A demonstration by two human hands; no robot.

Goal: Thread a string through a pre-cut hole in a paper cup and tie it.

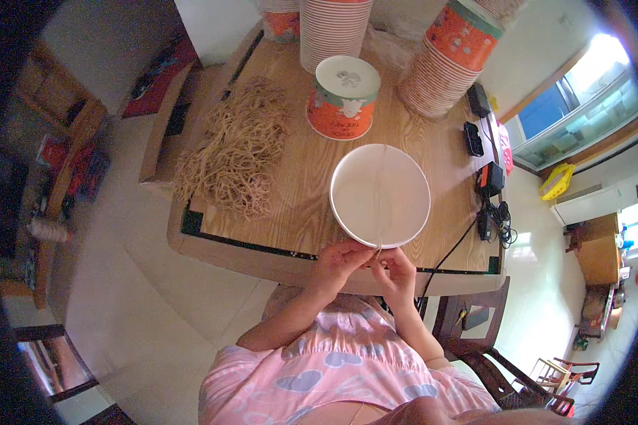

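Observation:
A white paper bucket (pixel 354 193) stands near the front edge of the wooden table, its mouth facing up. Across that mouth, from far rim to near rim, runs a thin tan string (pixel 381 180). Just below the near rim, my left hand (pixel 342 265) pinches the string with its fingertips. My right hand (pixel 395 275) is closed on the string close beside it. The finger ends partly overlap, so the exact form of the string there is hidden. To the left lies a tangled pile of tan string (pixel 237 152).
Behind the bucket sits an upturned orange-and-green paper bucket (pixel 342 117). Tall stacks of nested buckets (pixel 333 32) rise at the back, with another leaning stack (pixel 446 64) at right. Black adapters and cables (pixel 488 180) line the table's right side. A dark chair (pixel 468 319) stands at lower right.

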